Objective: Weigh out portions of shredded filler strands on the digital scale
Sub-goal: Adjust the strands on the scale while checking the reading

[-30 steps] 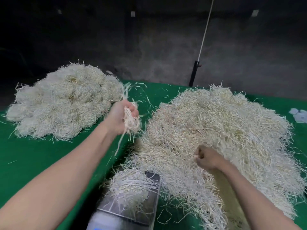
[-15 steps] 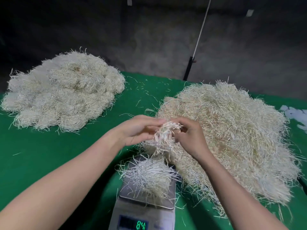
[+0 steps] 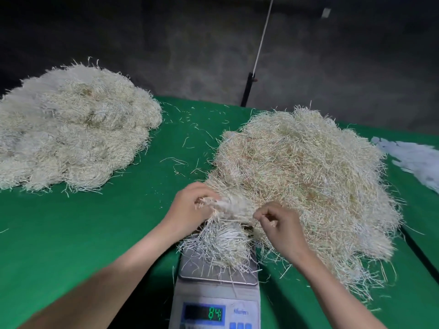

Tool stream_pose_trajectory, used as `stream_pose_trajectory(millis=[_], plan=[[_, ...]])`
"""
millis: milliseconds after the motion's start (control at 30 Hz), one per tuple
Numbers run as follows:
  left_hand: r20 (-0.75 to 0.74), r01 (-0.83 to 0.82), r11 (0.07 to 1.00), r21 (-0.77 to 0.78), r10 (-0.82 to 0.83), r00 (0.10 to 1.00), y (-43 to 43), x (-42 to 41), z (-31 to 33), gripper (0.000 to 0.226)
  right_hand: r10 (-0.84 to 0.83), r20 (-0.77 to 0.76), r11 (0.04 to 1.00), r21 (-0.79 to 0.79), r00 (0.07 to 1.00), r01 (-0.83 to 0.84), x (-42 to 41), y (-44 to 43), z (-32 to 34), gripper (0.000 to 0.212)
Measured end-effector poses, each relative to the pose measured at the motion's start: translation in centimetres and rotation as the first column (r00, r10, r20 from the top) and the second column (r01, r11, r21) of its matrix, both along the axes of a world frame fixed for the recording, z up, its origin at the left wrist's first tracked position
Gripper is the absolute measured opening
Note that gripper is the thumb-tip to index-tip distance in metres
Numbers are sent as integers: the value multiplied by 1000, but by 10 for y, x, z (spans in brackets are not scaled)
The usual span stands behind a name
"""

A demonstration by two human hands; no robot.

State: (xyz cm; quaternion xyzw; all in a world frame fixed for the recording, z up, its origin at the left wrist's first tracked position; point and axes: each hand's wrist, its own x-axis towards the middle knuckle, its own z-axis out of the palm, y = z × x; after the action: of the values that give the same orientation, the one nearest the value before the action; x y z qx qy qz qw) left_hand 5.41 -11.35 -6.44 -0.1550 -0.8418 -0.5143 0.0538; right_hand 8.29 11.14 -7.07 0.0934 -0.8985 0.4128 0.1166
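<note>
Head view: both forearms reach in from the bottom edge and meet just above the digital scale (image 3: pixel 217 295). The left hand (image 3: pixel 190 210) is turned palm-right, fingers curled round one end of a tuft of strands (image 3: pixel 229 205). The right hand (image 3: pixel 282 226) faces it, knuckles up, its thumb and forefinger pinching the thin strands at the tuft's other end; the remaining fingers are tucked in. The tuft is blurred, stretched between the two hands, which are near each other but not touching.

The filler is pale cream, thin and stiff-looking, in short straight shreds. One portion (image 3: pixel 221 245) lies on the scale's steel platform (image 3: pixel 194 269), spilling over its far and right edges and touching the loose pile (image 3: pixel 308 176) beside it. The green display (image 3: pixel 204 314) reads 84.

Two large masses sit on the green tabletop (image 3: pixel 95 233): the loose, tangled pile on the right and, well apart on the left, a heap of rounded bundles (image 3: pixel 71 129). Stray single strands litter the cloth between them. There is one scale. A patch of white scraps (image 3: pixel 413 160) lies at the right edge, and one dark stand (image 3: pixel 247 91) rises behind the tabletop.
</note>
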Motion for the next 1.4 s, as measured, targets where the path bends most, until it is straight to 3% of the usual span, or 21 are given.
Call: stream_pose_trajectory(millis=[133,200,267,333,467,567,667,767,867,933,1033,1233,1400], plan=[[-20,103,992,-69,-104,994,8,13,-29,56,148,122,989,-28,981,-146,8,-1,-10,46],[-10,151,981,-118,-153,988,13,15,-38,58,218,108,975,28,970,-222,7,-8,-17,53],[-4,174,961,-213,-179,984,14,16,-42,56,199,61,977,71,978,-203,7,-17,-27,40],[-43,115,951,-287,-133,990,11,16,-43,49,133,19,987,86,991,-134,8,-22,-36,23],[-247,-80,985,-155,40,968,6,20,-47,27,94,-112,981,181,989,-73,11,-29,-49,23],[-319,-158,927,-340,44,947,8,19,-59,13,152,52,935,315,987,-161,10,-34,-55,44],[-130,-103,864,-493,44,990,10,19,-70,12,188,199,882,395,962,-255,6,-34,-61,56],[-58,-124,926,-355,110,992,9,17,-72,11,195,249,885,372,949,-279,5,-31,-64,59],[120,-127,989,-76,136,983,7,15,-65,30,218,246,929,243,944,-278,5,-25,-54,59],[226,-114,986,120,84,971,3,15,-56,35,231,235,949,160,944,-272,4,-21,-43,54],[241,-130,951,282,61,969,0,17,-40,41,219,195,972,38,956,-231,4,-17,-25,47],[134,-195,940,279,163,978,2,20,-19,26,124,57,981,-156,991,-114,1,-4,-7,37],[100,-211,951,224,193,976,8,24,-9,18,107,36,981,-165,994,-100,2,2,-2,35]])
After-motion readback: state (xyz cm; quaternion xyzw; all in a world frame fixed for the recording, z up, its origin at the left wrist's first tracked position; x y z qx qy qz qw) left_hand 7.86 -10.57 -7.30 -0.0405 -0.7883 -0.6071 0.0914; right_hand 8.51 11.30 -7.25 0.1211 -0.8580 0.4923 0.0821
